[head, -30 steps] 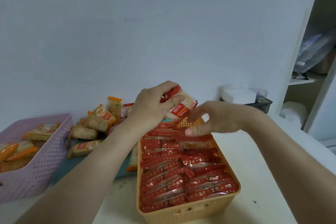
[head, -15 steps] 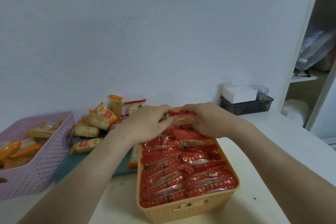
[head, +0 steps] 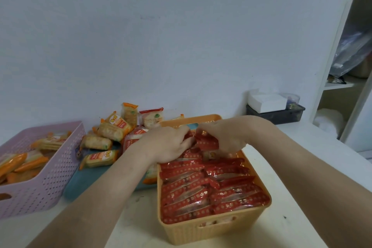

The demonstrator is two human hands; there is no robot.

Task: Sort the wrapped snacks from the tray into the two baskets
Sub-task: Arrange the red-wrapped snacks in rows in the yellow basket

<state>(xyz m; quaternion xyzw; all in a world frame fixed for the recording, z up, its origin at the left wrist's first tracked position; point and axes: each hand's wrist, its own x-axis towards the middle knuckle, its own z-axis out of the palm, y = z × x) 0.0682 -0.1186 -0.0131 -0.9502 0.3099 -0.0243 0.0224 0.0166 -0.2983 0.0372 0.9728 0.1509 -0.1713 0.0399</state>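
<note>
An orange basket (head: 213,231) in front of me is packed with rows of red-wrapped snacks. At its far end my left hand (head: 167,146) and my right hand (head: 225,137) meet, both gripping a red-wrapped snack (head: 207,142) pressed down among the others. A teal tray (head: 90,179) to the left carries a pile of orange-wrapped snacks (head: 112,131) and a red-wrapped one. A lilac basket (head: 46,183) at far left holds several orange-wrapped snacks.
The white wall runs close behind the tray. A dark bin (head: 277,113) with a white box (head: 265,101) stands at the back right. A white shelf unit (head: 342,86) rises at the right edge. Bare white tabletop (head: 302,167) lies right of the orange basket.
My left hand brought a red-wrapped snack down from above the pile to the far end of the orange basket. My right hand closed onto it, and both now press lower.
</note>
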